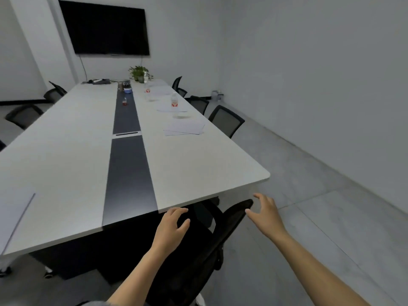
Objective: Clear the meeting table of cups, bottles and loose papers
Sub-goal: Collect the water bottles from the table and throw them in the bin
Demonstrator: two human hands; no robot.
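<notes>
Clearance is my guess: my left hand [174, 224] and right hand [266, 212], both loosely spread and empty, hover by the black mesh chair [220, 239] blocking the long white meeting table [198, 168].

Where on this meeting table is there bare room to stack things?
Bare: the white tabletop left of the dark centre strip, and the near right corner before the closest papers. Crowded: the far right side, with bottles and papers.

A black chair [198, 246] blocks the table's [198, 164] near end; beyond it the top lies bare up to the papers [184, 127].
</notes>
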